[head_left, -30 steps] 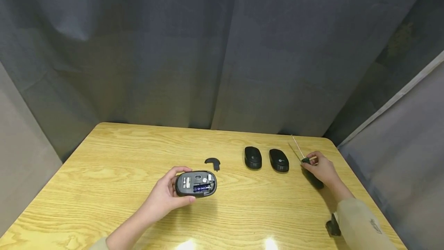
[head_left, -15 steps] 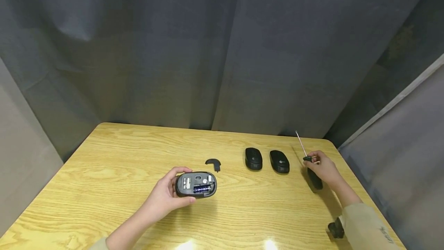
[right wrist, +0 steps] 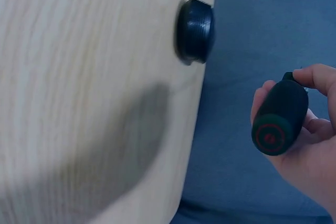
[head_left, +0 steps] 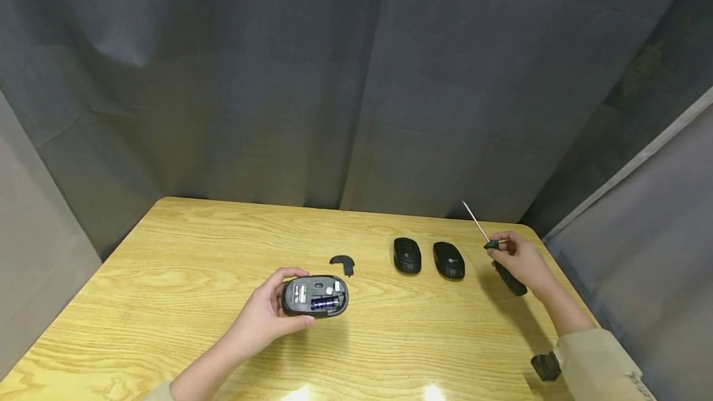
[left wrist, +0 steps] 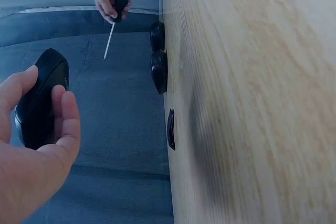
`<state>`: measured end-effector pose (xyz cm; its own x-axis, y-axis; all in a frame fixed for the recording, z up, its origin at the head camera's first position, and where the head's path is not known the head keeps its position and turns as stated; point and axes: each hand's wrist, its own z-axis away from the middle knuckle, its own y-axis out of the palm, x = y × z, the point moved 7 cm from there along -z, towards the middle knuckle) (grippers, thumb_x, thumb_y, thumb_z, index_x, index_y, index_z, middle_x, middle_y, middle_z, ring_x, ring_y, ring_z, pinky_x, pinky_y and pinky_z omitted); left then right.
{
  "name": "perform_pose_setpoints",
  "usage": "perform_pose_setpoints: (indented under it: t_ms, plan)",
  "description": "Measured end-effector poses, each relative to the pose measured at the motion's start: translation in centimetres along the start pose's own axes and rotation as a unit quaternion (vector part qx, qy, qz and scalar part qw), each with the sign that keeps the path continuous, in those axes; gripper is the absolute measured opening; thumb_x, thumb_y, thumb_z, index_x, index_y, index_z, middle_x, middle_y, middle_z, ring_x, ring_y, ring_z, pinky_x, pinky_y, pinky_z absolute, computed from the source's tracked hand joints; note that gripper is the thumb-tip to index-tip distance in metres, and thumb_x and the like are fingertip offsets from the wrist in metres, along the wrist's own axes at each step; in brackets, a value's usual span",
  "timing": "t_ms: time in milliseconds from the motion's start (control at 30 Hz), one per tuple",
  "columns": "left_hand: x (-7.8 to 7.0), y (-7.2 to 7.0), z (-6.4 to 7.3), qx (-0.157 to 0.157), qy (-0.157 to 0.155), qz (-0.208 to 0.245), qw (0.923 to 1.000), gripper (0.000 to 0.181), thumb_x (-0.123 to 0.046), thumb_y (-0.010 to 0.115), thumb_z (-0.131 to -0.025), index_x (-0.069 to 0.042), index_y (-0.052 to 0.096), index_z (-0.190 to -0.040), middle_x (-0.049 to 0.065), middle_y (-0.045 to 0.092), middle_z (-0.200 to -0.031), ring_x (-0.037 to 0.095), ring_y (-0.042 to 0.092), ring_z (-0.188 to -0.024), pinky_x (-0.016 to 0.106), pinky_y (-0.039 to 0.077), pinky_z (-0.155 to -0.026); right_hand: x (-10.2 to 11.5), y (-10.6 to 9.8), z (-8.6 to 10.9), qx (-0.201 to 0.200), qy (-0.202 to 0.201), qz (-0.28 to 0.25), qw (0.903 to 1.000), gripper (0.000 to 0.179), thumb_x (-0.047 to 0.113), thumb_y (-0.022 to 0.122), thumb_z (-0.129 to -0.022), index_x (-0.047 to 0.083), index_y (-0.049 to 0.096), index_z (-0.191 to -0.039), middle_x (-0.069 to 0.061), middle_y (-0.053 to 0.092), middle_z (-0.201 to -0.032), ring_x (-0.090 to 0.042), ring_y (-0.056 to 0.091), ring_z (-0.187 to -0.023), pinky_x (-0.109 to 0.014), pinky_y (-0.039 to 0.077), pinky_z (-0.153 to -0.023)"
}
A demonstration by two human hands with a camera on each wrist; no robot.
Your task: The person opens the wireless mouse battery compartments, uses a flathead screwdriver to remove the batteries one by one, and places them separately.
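Observation:
My left hand (head_left: 262, 314) grips a black computer mouse (head_left: 303, 297) by its rounded end, underside facing me. Its battery bay is uncovered, and a dark blue battery (head_left: 324, 303) lies inside. A small curved black battery cover (head_left: 343, 262) rests on the table just behind it. At the right, my right hand (head_left: 520, 262) pinches a screwdriver (head_left: 509, 280) near the front of its dark handle. The thin metal shaft points up and away to the left. In the right wrist view the butt of the screwdriver's handle (right wrist: 270, 136) faces the camera, clear of the tabletop.
Two black mice (head_left: 407, 255) (head_left: 449, 259) sit right side up on the wooden table (head_left: 195, 277), between the battery cover and my right hand. Dark grey curtains (head_left: 278, 79) hang behind the table's far edge, and a lighter panel (head_left: 657, 215) stands along the right side.
My right hand has lifted the screwdriver off the table and raised it slightly, its shaft swinging and now tilting left. The left hand with the mouse has stayed in place.

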<state>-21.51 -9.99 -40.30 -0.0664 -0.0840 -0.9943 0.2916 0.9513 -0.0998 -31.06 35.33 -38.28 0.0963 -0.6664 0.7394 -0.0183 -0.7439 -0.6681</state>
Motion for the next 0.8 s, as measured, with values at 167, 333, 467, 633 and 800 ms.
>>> perform_pose_setpoints:
  t_ms: [167, 333, 467, 633, 800]
  plan:
    - [-0.1, 0.0, 0.0, 0.002, 0.000, 0.003, 1.0000, 0.075, -0.003, 0.082, -0.065, -0.013, 0.046, -0.129, 0.022, 0.055, -0.120, 0.027, 0.062, -0.100, 0.027, 0.055, -0.083, 1.4, -0.3, 0.2, -0.009, -0.022, 0.005, 0.9997, 0.039, 0.016, 0.061, -0.092, -0.007, 0.048, -0.121, -0.021, 0.062, -0.100, -0.006, 0.063, -0.069, -0.024, 0.056, -0.063]
    - [-0.2, 0.0, -0.1, 0.005, 0.001, 0.004, 1.0000, 0.074, -0.002, 0.082, -0.066, -0.011, 0.046, -0.130, 0.022, 0.055, -0.120, 0.027, 0.062, -0.100, 0.027, 0.055, -0.083, 3.0, -0.5, 0.4, -0.020, -0.056, 0.022, 0.9980, 0.037, 0.018, 0.064, -0.090, -0.005, 0.052, -0.117, -0.019, 0.062, -0.098, -0.005, 0.062, -0.070, -0.021, 0.055, -0.063]
    - [-0.3, 0.1, -0.1, 0.007, 0.001, 0.008, 0.9999, 0.075, -0.002, 0.082, -0.066, -0.010, 0.045, -0.130, 0.023, 0.054, -0.120, 0.027, 0.062, -0.100, 0.028, 0.056, -0.083, 4.7, -0.7, 0.6, -0.038, -0.092, 0.045, 0.9940, 0.035, 0.018, 0.068, -0.088, -0.001, 0.056, -0.115, -0.015, 0.062, -0.096, 0.001, 0.057, -0.074, -0.015, 0.052, -0.064]
    - [-0.4, 0.1, -0.1, 0.007, 0.002, 0.011, 0.9999, 0.073, 0.001, 0.080, -0.066, -0.012, 0.046, -0.130, 0.023, 0.054, -0.122, 0.028, 0.062, -0.101, 0.028, 0.056, -0.083, 7.3, -0.8, 1.3, -0.056, -0.142, 0.054, 0.9868, 0.033, 0.013, 0.072, -0.083, 0.000, 0.058, -0.111, -0.012, 0.063, -0.097, 0.004, 0.053, -0.079, -0.008, 0.047, -0.068]
    - [-0.5, 0.1, -0.2, 0.007, 0.006, 0.011, 0.9999, 0.072, 0.003, 0.079, -0.067, -0.013, 0.046, -0.129, 0.023, 0.054, -0.122, 0.028, 0.062, -0.101, 0.029, 0.056, -0.082, 9.4, -0.6, 2.0, -0.061, -0.153, 0.071, 0.9838, 0.033, 0.013, 0.074, -0.081, 0.003, 0.060, -0.108, -0.009, 0.063, -0.097, 0.007, 0.054, -0.081, -0.007, 0.048, -0.069]
